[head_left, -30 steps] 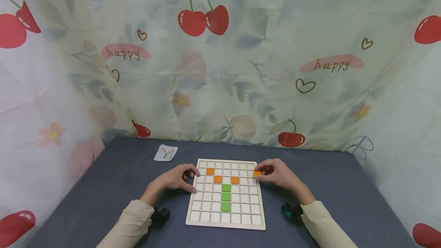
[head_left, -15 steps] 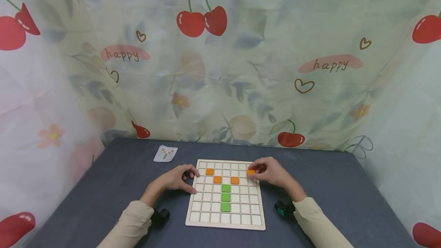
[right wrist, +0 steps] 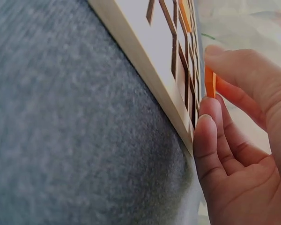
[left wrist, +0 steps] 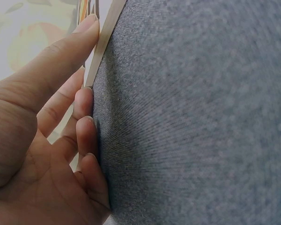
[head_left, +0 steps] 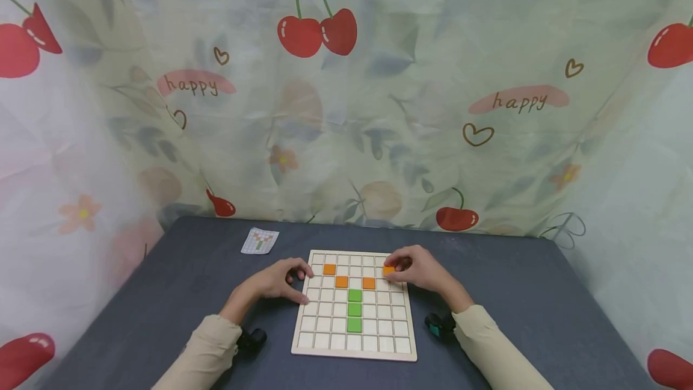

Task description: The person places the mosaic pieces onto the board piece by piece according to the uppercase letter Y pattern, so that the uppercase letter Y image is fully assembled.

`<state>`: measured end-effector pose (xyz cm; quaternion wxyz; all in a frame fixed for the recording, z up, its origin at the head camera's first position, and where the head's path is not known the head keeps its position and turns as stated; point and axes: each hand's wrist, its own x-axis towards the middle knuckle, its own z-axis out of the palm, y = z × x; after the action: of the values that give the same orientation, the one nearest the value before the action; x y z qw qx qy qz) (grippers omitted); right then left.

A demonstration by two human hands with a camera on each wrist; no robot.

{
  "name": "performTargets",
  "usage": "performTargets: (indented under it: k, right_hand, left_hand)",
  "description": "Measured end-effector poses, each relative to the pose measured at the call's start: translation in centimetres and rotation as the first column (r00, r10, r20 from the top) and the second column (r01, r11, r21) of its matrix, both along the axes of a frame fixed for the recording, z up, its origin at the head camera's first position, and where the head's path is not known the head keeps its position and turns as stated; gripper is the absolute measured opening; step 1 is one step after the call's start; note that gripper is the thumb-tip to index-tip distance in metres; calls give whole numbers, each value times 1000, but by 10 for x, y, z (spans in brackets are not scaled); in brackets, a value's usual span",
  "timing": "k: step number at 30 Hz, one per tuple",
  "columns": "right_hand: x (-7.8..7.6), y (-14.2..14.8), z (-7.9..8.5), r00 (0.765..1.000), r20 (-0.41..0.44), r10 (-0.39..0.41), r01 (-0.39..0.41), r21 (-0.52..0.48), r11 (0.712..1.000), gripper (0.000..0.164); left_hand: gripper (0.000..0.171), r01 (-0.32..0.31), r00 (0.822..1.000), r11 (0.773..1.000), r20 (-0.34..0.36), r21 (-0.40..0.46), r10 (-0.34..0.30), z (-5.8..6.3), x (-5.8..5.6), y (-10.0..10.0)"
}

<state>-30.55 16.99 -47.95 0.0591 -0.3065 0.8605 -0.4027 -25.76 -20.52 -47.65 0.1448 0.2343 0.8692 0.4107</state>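
Note:
A pale square grid board (head_left: 354, 354) lies on the dark table. On it, three green tiles (head_left: 354, 310) form a column, with orange tiles (head_left: 341, 281) above to the left and right. The left hand (head_left: 278, 280) rests at the board's left side; in the left wrist view its thumb (left wrist: 86, 28) lies along the board's edge and the other fingers bend loosely below. Thumb and fingers of the right hand (head_left: 419, 268) pinch another orange tile (right wrist: 210, 84) over the board's upper right squares. Fingers partly cover that tile in the head view.
A small card (head_left: 260, 241) with a printed grid of orange and green squares lies at the back left of the table (head_left: 216, 257). A patterned curtain (head_left: 346, 107) hangs behind the table. Each wrist wears a small black camera (head_left: 252, 339).
The right hand has moved left with the orange tile, from the board's right edge to a square further in. The left hand stays at the left edge.

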Motion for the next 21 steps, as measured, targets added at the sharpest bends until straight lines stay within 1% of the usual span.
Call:
performTargets:
  k: [5,12,21]
  right_hand:
    - [-1,-3,0,1000,18,3,-3,-6,1000,22]
    - [-4,-4,0,1000,13,22,-22,-6,1000,22]
    - [-4,-14,1,1000,7,-1,1,12,1000,22]
  left_hand:
    - [44,-8,1000,1000,5,-6,8,0,-1,1]
    - [43,-14,1000,1000,10,-3,14,2,0,2]
    - [43,-18,1000,1000,12,-10,18,0,0,0]
